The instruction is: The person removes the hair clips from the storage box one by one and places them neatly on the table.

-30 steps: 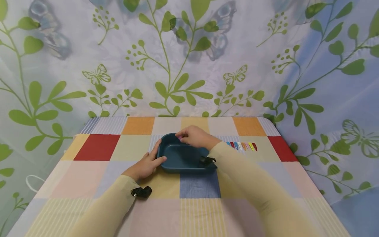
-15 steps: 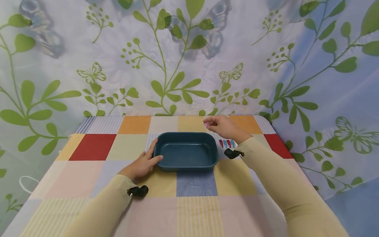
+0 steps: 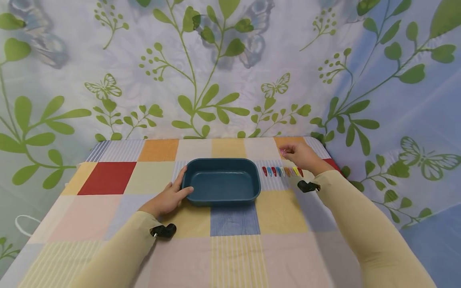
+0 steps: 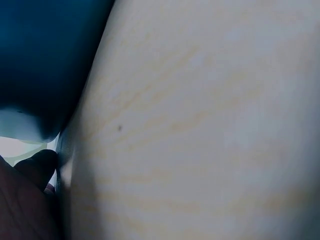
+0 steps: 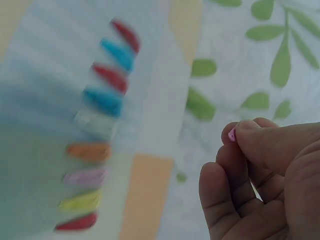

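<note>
My right hand (image 3: 302, 156) pinches a small pink hair clip (image 5: 232, 134) between thumb and index finger, above the table's back right. Below and left of it, a row of snap hair clips (image 3: 282, 171) in red, blue, white, orange, pink and yellow lies on the cloth. Left of that row stands a dark blue rectangular tray (image 3: 221, 202), its inside bare. My left hand (image 3: 169, 198) rests against the tray's left end, fingers extended along the side and thumb at the rim. In the left wrist view, the tray's outer wall (image 4: 45, 55) fills the upper left.
A checked patchwork cloth (image 3: 234, 260) covers the table. Behind it hangs a leaf-and-butterfly curtain (image 3: 216, 80). A white cord loop (image 3: 25, 224) shows beyond the table's left edge. Each wrist carries a small black camera (image 3: 163, 231).
My right hand has moved from over the tray to the right, past the row, still holding the pink clip. My left hand stays at the tray. The head view has shifted slightly.
</note>
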`<state>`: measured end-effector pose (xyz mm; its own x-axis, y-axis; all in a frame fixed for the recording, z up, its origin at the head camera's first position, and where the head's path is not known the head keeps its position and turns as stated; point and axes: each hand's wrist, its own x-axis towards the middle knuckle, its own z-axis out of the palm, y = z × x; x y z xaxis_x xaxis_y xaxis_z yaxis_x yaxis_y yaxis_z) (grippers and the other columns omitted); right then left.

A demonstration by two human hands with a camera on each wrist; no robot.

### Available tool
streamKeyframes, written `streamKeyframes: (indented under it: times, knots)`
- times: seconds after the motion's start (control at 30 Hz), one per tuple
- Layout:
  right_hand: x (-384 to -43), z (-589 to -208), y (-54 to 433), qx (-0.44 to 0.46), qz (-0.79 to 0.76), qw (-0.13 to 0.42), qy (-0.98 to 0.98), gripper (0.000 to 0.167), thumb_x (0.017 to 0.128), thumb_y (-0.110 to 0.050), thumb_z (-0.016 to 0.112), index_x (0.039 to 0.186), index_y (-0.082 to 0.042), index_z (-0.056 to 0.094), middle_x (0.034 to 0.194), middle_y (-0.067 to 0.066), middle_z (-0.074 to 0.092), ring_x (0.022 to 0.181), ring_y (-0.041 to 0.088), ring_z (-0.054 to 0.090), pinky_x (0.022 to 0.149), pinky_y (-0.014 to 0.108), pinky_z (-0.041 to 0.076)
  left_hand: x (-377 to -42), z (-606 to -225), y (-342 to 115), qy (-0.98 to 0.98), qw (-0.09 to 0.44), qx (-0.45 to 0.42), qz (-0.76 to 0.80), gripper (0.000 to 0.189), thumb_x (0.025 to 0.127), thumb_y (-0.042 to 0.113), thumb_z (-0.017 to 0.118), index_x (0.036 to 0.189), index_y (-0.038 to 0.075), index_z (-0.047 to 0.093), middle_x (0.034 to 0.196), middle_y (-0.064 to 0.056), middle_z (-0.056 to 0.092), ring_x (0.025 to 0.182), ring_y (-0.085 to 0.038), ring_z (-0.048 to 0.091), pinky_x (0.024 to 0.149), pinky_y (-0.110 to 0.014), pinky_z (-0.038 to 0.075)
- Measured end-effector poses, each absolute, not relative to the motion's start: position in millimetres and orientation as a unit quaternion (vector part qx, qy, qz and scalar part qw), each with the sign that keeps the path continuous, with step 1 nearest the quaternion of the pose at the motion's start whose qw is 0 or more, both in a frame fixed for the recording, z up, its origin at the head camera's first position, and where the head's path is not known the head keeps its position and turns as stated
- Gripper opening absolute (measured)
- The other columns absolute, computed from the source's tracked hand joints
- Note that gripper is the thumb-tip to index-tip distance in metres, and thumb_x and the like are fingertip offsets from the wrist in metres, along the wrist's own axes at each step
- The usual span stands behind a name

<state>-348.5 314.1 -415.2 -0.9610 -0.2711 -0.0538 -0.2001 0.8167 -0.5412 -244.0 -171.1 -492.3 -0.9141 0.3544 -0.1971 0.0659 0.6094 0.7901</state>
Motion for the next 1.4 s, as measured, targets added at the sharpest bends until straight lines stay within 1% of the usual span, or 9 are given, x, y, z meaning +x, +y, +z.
streamKeyframes:
  times: [0.17,0.37,0.57,0.67,0.8,0.9,1.03,1.33,1.4]
  knots:
    - [-347.2,-424.7,347.9,-0.102,-0.243,0.070,0.962,0.039,0.107,-0.014,0.059,0.143,0.002,0.061,0.133,0.028,0.068,0.123,0.044,0.064,0.103,0.057,0.054,-245.8,-493.6,-170.0,0.881,0.170,0.120,0.424,0.082,0.111,0.050,0.043,0.169,0.034,-0.013,0.178,-0.015,0.003,0.160,-0.053,-0.011,0.127,-0.067,-0.013]
    - [-341.9,-436.5,375.2,-0.072,-0.248,0.088,0.962,0.040,0.107,-0.015,0.059,0.143,0.003,0.060,0.135,0.029,0.066,0.125,0.044,0.062,0.101,0.054,0.054,-246.0,-496.6,-170.5,0.883,0.167,0.121,0.421,0.084,0.111,0.051,0.044,0.168,0.035,-0.014,0.178,-0.013,0.000,0.160,-0.054,-0.013,0.126,-0.069,-0.011]
    - [-339.8,-450.9,389.2,-0.054,-0.235,0.089,0.966,0.036,0.103,-0.017,0.063,0.135,0.001,0.066,0.125,0.027,0.069,0.114,0.040,0.064,0.096,0.053,0.054,-244.8,-495.9,-172.6,0.886,0.162,0.122,0.418,0.083,0.111,0.051,0.042,0.169,0.034,-0.014,0.179,-0.013,0.000,0.159,-0.056,-0.012,0.125,-0.074,-0.008]
    - [-340.4,-458.9,394.4,-0.044,-0.229,0.091,0.968,0.037,0.101,-0.018,0.063,0.133,0.000,0.068,0.122,0.025,0.071,0.109,0.036,0.065,0.093,0.050,0.054,-244.8,-495.2,-172.1,0.886,0.163,0.123,0.417,0.082,0.111,0.050,0.042,0.169,0.033,-0.014,0.179,-0.013,-0.001,0.159,-0.056,-0.012,0.124,-0.074,-0.008]
    - [-341.0,-467.4,398.3,-0.027,-0.228,0.105,0.968,0.038,0.102,-0.020,0.064,0.135,-0.002,0.067,0.124,0.024,0.070,0.107,0.034,0.062,0.093,0.046,0.053,-244.2,-494.8,-171.9,0.886,0.163,0.123,0.416,0.083,0.111,0.050,0.043,0.169,0.032,-0.014,0.179,-0.012,-0.002,0.160,-0.055,-0.011,0.125,-0.072,-0.008]
    - [-339.3,-471.3,399.6,-0.018,-0.228,0.115,0.967,0.039,0.103,-0.021,0.066,0.136,-0.001,0.067,0.125,0.025,0.069,0.107,0.034,0.061,0.096,0.049,0.054,-243.9,-494.5,-171.0,0.886,0.165,0.121,0.416,0.083,0.111,0.050,0.043,0.169,0.032,-0.015,0.179,-0.011,-0.003,0.159,-0.055,-0.012,0.125,-0.073,-0.008]
    - [-336.4,-474.5,399.2,-0.024,-0.220,0.111,0.969,0.037,0.102,-0.018,0.067,0.134,0.001,0.067,0.121,0.024,0.071,0.106,0.035,0.064,0.099,0.052,0.054,-243.9,-494.3,-170.5,0.887,0.166,0.119,0.413,0.082,0.111,0.051,0.042,0.169,0.033,-0.014,0.179,-0.011,-0.003,0.159,-0.057,-0.013,0.124,-0.074,-0.008]
    - [-336.0,-478.8,397.6,-0.026,-0.225,0.112,0.967,0.038,0.103,-0.016,0.066,0.137,0.001,0.066,0.118,0.022,0.070,0.101,0.031,0.061,0.092,0.043,0.053,-244.4,-493.8,-170.9,0.887,0.164,0.121,0.414,0.084,0.111,0.051,0.043,0.169,0.031,-0.013,0.179,-0.012,-0.001,0.161,-0.053,-0.006,0.127,-0.068,-0.012]
    - [-336.0,-479.1,397.3,-0.024,-0.227,0.114,0.967,0.038,0.103,-0.016,0.065,0.137,0.000,0.065,0.120,0.023,0.069,0.102,0.031,0.060,0.093,0.045,0.053,-244.7,-494.0,-171.1,0.886,0.165,0.121,0.417,0.084,0.111,0.051,0.043,0.169,0.031,-0.013,0.179,-0.012,-0.001,0.161,-0.053,-0.008,0.127,-0.068,-0.012]
